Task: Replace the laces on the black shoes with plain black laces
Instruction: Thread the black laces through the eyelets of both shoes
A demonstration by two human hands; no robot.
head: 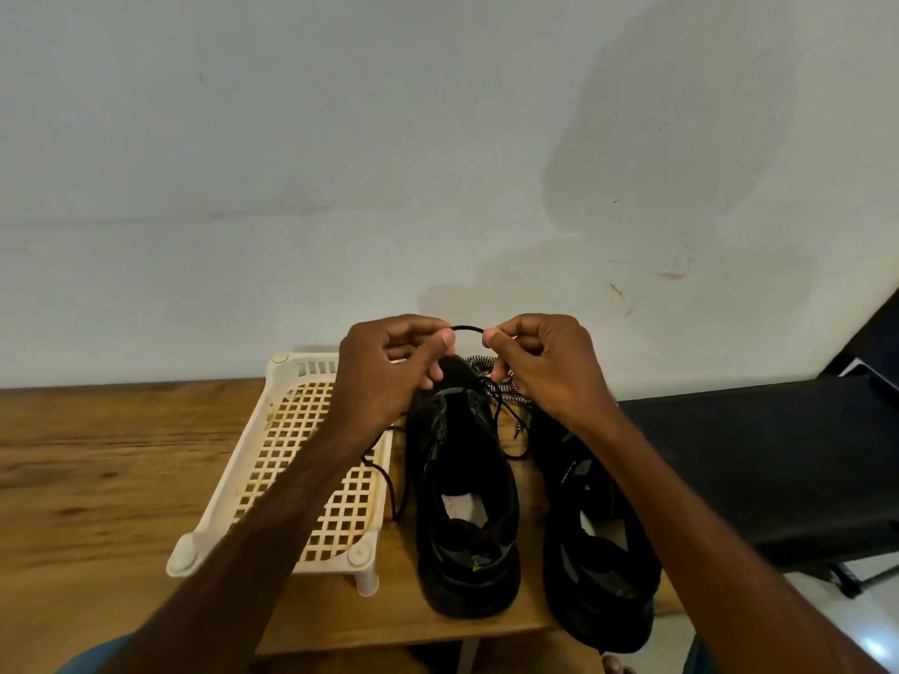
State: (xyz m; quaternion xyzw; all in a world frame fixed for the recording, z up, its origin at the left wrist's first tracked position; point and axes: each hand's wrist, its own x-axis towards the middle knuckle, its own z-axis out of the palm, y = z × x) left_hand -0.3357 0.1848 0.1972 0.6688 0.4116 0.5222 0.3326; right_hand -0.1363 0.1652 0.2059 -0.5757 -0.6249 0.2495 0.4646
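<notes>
Left hand (389, 367) and right hand (540, 362) each pinch the plain black lace (468, 328), a short span arched between them above the black shoes (462, 479) by the bench's (97, 454) right edge. The lace looks limp and light, probably best gripped near its tip.

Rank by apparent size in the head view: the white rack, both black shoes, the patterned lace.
1. White rack
2. Centre shoe and right shoe: alike, the right one partly hidden, so unranked
3. Patterned lace, smallest
</notes>
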